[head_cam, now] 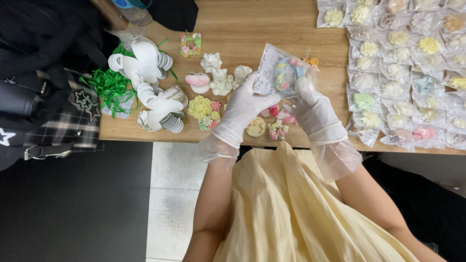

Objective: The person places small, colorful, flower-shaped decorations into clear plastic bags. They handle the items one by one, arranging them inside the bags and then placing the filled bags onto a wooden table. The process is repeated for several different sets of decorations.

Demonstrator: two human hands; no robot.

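Note:
Both my hands wear thin white gloves and meet over the front edge of a wooden table [242, 24]. My left hand [242, 109] and my right hand [313, 109] together hold a clear plastic bag [284, 73] with a white paper card and a round, pastel blue-and-pink decorated piece inside. Just under my hands lie small pink flower pieces [279, 127] and a round cream piece [256, 127]. To their left sit a yellow-green flower piece [199, 106], a pink-and-white piece [198, 81] and white figurines [221, 80].
Rows of bagged flower-shaped pieces [403, 73] cover the table's right side. Stacks of white paper tags [158, 104] and green ribbon [109, 85] lie at the left, beside dark bags and plaid cloth [43, 97]. A small framed flower piece [190, 43] sits farther back.

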